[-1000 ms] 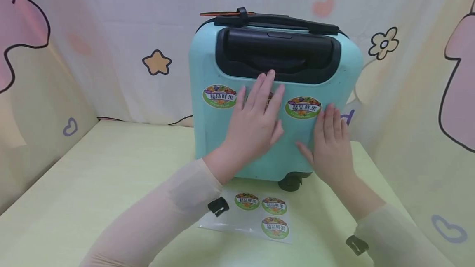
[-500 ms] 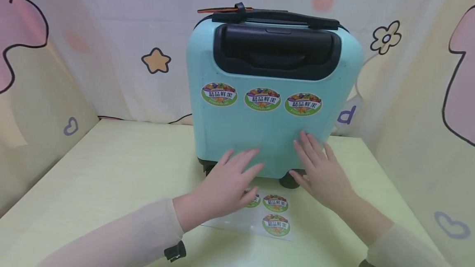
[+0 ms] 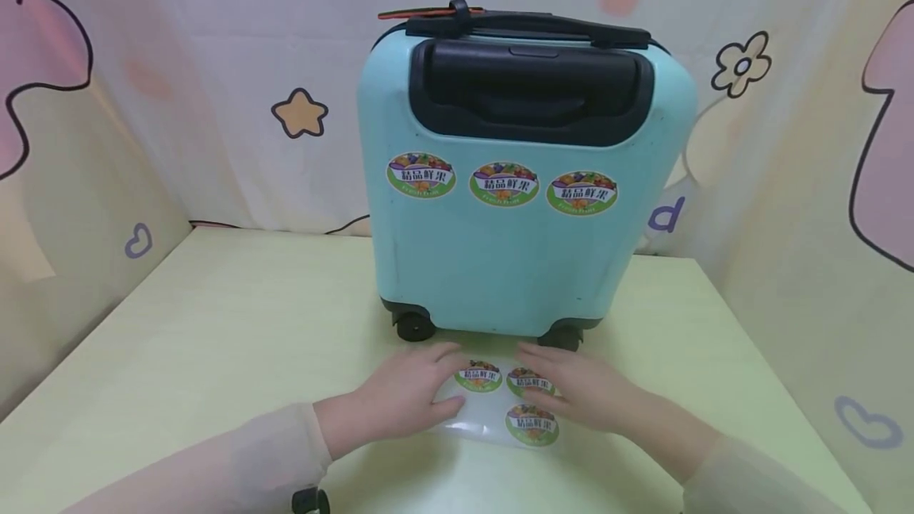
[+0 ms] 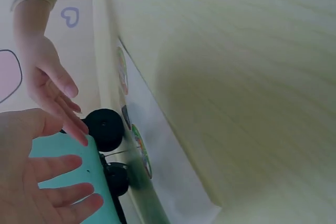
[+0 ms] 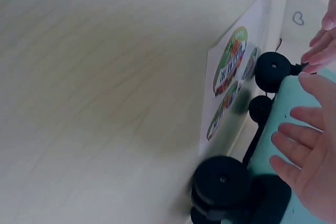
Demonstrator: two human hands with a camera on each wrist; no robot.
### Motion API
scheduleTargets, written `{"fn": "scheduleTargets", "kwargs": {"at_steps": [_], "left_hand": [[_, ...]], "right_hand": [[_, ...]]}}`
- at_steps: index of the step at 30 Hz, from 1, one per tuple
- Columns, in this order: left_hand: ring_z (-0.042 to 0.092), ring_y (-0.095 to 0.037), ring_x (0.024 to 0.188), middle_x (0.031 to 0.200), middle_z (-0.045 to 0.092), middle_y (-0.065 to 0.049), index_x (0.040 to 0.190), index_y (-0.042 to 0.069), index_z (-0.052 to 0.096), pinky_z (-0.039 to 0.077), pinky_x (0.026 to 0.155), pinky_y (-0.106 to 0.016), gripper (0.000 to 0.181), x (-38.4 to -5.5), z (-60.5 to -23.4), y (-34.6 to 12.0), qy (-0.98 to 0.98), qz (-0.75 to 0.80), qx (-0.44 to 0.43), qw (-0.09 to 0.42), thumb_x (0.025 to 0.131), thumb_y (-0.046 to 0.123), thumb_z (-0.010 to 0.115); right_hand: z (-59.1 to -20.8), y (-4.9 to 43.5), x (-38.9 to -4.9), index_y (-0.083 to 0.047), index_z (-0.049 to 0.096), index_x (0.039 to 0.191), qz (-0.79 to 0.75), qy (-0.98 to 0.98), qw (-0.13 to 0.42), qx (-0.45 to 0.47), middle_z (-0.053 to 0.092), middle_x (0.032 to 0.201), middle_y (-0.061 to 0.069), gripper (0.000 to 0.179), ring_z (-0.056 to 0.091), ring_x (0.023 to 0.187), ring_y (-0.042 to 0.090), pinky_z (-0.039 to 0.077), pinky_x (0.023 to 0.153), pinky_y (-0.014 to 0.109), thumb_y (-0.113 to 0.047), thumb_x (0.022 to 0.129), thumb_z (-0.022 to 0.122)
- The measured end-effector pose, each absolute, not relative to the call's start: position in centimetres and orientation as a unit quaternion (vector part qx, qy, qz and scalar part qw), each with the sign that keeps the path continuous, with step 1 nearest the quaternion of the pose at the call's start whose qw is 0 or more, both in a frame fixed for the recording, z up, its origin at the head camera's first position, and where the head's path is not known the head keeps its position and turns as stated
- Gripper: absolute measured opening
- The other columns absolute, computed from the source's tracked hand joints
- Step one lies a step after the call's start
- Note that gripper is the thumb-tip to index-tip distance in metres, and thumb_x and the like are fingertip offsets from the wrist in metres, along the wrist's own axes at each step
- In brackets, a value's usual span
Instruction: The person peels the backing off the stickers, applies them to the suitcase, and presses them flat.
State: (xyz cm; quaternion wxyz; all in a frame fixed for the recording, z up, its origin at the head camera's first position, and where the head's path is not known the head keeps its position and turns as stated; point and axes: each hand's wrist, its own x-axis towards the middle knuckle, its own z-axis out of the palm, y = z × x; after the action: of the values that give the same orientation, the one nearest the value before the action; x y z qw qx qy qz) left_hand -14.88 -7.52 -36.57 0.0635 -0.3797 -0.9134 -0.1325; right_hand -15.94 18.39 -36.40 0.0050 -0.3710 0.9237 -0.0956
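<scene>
A light teal suitcase (image 3: 493,260) stands upright on its black wheels, bearing a row of oval fruit stickers: a left one (image 3: 421,175), a middle one (image 3: 504,184) and a right one (image 3: 581,193). In front of it a white sticker sheet (image 3: 477,428) lies flat, with several like stickers on its right part. Over the sheet's left side hovers my left hand (image 3: 389,399), fingers loosely spread and holding nothing. My right hand (image 3: 593,391) is above the sheet's right side, also holding nothing. Both wrist views show the hands apart from the sheet, fingers relaxed.
The pale table (image 3: 214,355) extends to both sides of the suitcase. Behind it hangs a printed cloth (image 3: 214,101), which also lines the left and right sides. A black carry handle (image 3: 543,25) with an orange-edged tag tops the suitcase.
Both hands have left the suitcase front, where they pressed by the stickers, and come down over the sheet. The middle sticker is uncovered now. The head view has tilted slightly.
</scene>
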Motion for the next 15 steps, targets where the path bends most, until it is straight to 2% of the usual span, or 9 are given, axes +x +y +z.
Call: {"fn": "scheduleTargets", "kwargs": {"at_steps": [7,15], "left_hand": [[0.053,-0.031,0.115,0.132,0.051,-0.016,0.124,0.007,0.059,0.042,0.094,-0.042,0.044,-15.3,-38.0,-7.7,-0.925,-0.141,-0.351,-0.026,0.088,0.032,0.059],[0.049,-0.028,0.121,0.137,0.046,-0.016,0.124,0.013,0.058,0.042,0.095,-0.042,0.048,-14.7,-39.0,-7.9,-0.924,-0.089,-0.353,-0.115,0.084,0.039,0.063]], "right_hand": [[-37.5,16.7,-17.3,0.002,0.048,0.133,-0.124,0.935,0.04,-0.331,0.044,0.138,0.019,0.053,0.045,0.124,0.033,0.038,0.098,0.046,-0.028,0.091,0.06],[-39.1,14.7,-17.9,0.001,0.05,0.131,-0.102,0.935,0.07,-0.332,0.047,0.134,0.022,0.054,0.051,0.117,0.035,0.042,0.094,0.044,-0.029,0.088,0.061]]}}
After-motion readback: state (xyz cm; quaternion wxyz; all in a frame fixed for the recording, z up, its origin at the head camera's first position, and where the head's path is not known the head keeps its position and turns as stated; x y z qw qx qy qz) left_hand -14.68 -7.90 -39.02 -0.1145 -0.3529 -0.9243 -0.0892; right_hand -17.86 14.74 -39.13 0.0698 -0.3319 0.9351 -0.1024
